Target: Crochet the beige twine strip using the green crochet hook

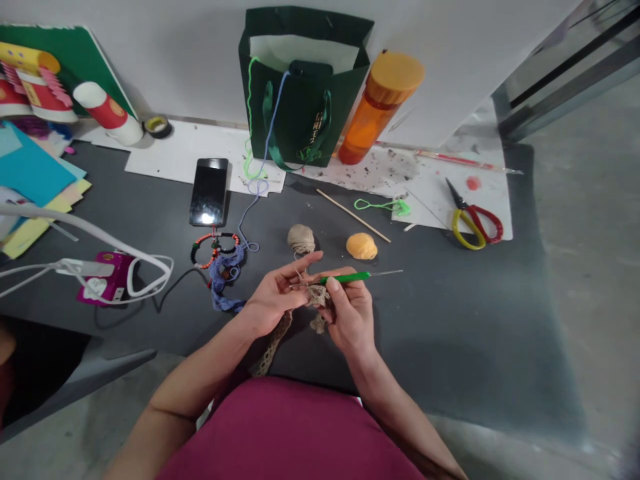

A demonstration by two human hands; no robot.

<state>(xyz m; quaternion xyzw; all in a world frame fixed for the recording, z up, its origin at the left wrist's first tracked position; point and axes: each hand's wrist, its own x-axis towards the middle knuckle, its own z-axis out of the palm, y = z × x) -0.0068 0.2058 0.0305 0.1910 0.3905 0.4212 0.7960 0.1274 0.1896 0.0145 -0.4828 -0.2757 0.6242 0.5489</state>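
Carefully, my right fingers (334, 288) gripped a green crochet hook (346, 277) while my left fingers (300, 265) pinched the beige lace (316, 297) above the desk (450, 347).

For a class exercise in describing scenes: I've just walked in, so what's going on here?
A person's right hand grips a slim green-handled crochet hook, while their left hand pinches a beige twine lace strip, whose end hangs down toward their maroon top. A round ball of beige twine sits just beyond the hands on a dark grey tabletop, beside a smooth orange rounded object. A tangle of blue yarn lies to the left.
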